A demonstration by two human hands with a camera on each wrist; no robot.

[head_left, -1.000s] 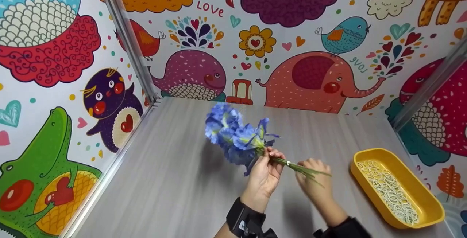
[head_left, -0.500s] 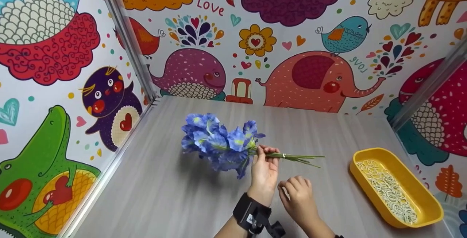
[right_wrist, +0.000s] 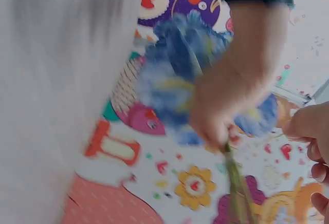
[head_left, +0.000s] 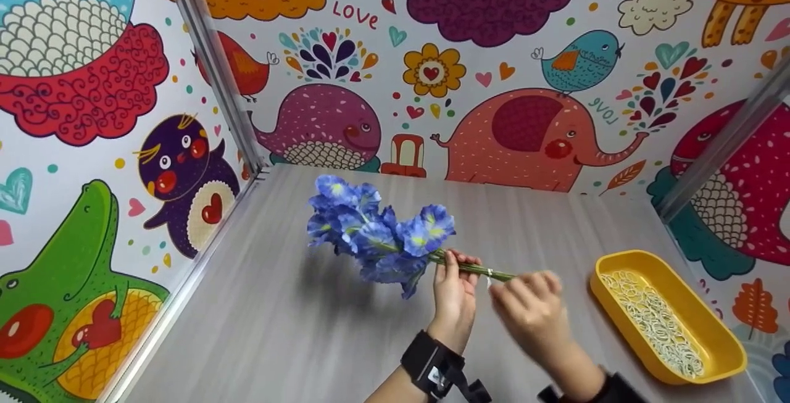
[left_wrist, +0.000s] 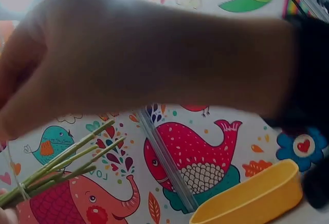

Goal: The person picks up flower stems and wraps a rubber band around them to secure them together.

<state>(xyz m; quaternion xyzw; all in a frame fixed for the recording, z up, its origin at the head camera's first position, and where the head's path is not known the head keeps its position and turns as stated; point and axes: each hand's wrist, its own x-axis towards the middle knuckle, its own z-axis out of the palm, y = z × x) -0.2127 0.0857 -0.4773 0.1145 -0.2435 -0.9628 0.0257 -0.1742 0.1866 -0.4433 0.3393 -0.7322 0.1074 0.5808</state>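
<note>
Right hand [head_left: 531, 310] back beside bouquet [head_left: 382, 236] stems.

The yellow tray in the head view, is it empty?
No, the yellow tray holds a layer of pale rubber bands along its bottom.

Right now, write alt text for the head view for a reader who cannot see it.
A person's left hand grips a bunch of blue artificial flowers by green stems bound with a thin band, above a grey wood-grain table. The blurred right hand is at the stem ends. A yellow tray of pale rubber bands sits to the right, cartoon animal walls behind.
</note>
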